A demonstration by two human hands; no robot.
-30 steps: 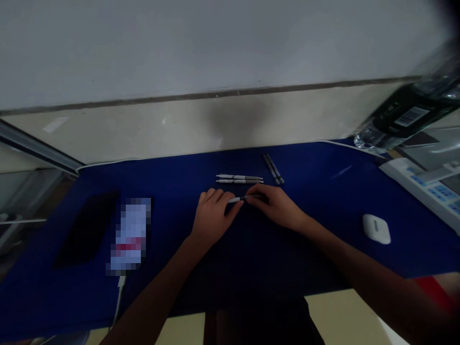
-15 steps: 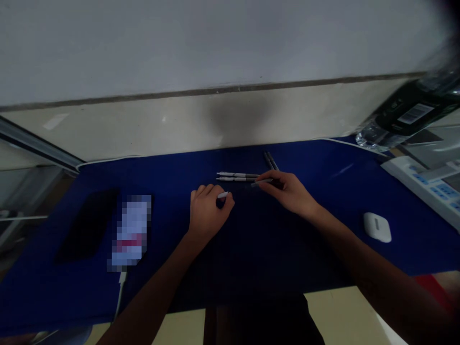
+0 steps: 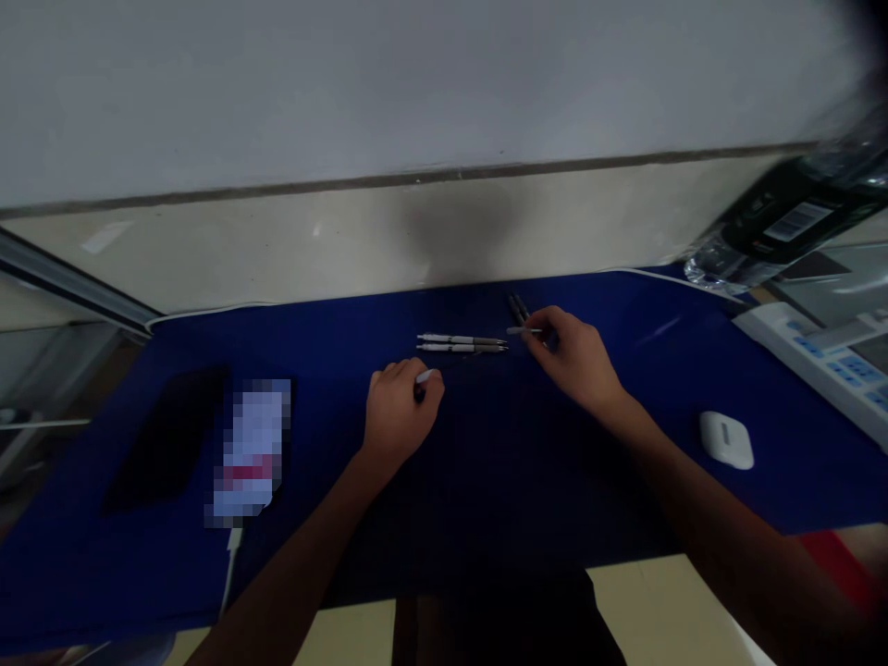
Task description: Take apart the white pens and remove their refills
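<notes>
My left hand [image 3: 402, 407] is closed round a white pen barrel [image 3: 425, 376], whose end sticks out by the thumb; the rest is hidden in the fist. Between thumb and fingertips, my right hand [image 3: 565, 356] pinches a thin, pale pen part [image 3: 517, 330] just above the cloth. I cannot make out exactly which part it is. Two white-and-grey pens [image 3: 458, 349] lie side by side between and beyond the hands. Behind my right fingers, dark slim pen-like pieces [image 3: 517, 305] rest on the cloth, partly covered by the hand.
A blue cloth [image 3: 333, 342] covers the table up to the wall. On the left lie a phone [image 3: 253, 444] with a cable and a dark flat object [image 3: 166, 435]. A white earbud case [image 3: 726, 440], a power strip [image 3: 819, 356] and a plastic bottle [image 3: 783, 217] are on the right.
My right hand has moved right and slightly away from me with the pale pen part, uncovering the tips of the two pens. The left hand has shifted only slightly, still gripping the barrel.
</notes>
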